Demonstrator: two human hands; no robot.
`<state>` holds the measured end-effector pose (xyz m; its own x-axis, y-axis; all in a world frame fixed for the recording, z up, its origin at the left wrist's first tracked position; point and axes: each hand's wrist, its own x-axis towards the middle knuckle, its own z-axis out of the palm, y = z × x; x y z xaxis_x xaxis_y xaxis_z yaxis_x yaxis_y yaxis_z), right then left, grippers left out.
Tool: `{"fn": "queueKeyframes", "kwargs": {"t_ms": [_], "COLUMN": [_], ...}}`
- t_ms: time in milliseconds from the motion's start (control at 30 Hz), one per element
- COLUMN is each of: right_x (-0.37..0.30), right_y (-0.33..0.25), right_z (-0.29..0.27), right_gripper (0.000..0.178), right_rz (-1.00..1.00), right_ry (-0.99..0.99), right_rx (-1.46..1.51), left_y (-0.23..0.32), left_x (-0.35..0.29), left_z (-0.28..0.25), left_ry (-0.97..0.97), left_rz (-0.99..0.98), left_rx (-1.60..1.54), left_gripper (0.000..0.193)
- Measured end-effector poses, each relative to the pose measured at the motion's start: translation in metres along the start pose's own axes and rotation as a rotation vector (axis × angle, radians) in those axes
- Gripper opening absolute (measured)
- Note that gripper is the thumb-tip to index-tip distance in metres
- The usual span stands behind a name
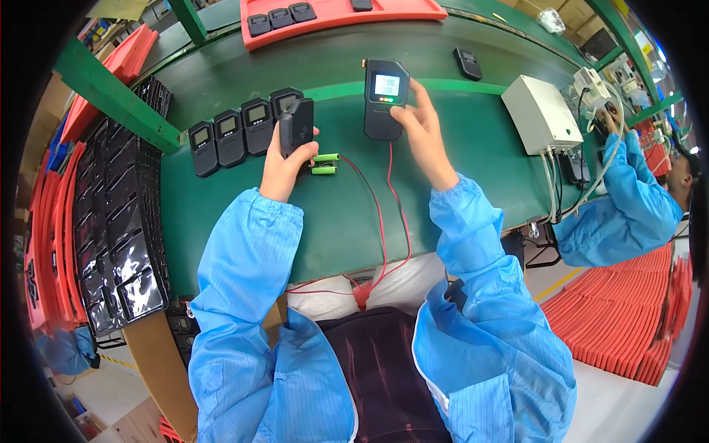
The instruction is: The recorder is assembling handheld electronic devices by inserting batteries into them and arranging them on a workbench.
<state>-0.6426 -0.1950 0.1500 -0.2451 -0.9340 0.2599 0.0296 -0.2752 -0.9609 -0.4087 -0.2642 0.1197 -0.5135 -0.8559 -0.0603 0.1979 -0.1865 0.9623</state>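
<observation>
Green bench top (332, 229) — four black devices (230, 139) at left, a pale box (533, 118) at right

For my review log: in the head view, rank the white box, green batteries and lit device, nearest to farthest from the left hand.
1. Green batteries: just right of the left hand.
2. Lit device: in the right hand.
3. White box: far right.

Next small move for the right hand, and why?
Probably hold the lit device steady in the right hand and check its screen: the display is on, the small indicator lights below it glow, and a red wire runs from its lower end.
</observation>
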Motion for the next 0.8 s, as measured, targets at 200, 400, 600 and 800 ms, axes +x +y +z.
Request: {"fn": "queueKeyframes", "kwargs": {"t_ms": [200,400,600,800], "right_x": [-0.001,0.005,0.006,0.002], "right_y": [-0.010,-0.010,0.006,0.015], "right_z": [0.007,0.003,0.000,-0.004], "right_gripper": [0.052,0.047,0.045,0.047], "right_rz": [0.027,-0.005,-0.026,0.104], "right_ry": [0.046,0.137,0.143,0.092], "right_rx": [-0.026,0.036,0.076,-0.412], "left_y": [-0.002,0.006,0.003,0.003], "left_x": [-0.008,-0.014,-0.017,-0.013], "left_z": [0.015,0.028,0.015,0.012], "left_ry": [0.235,0.109,-0.003,0.210], "left_rz": [0.493,0.601,0.513,0.478], "left_rx": [0.800,1.154,1.110,0.848], "left_gripper": [0.064,0.063,0.062,0.061]}}
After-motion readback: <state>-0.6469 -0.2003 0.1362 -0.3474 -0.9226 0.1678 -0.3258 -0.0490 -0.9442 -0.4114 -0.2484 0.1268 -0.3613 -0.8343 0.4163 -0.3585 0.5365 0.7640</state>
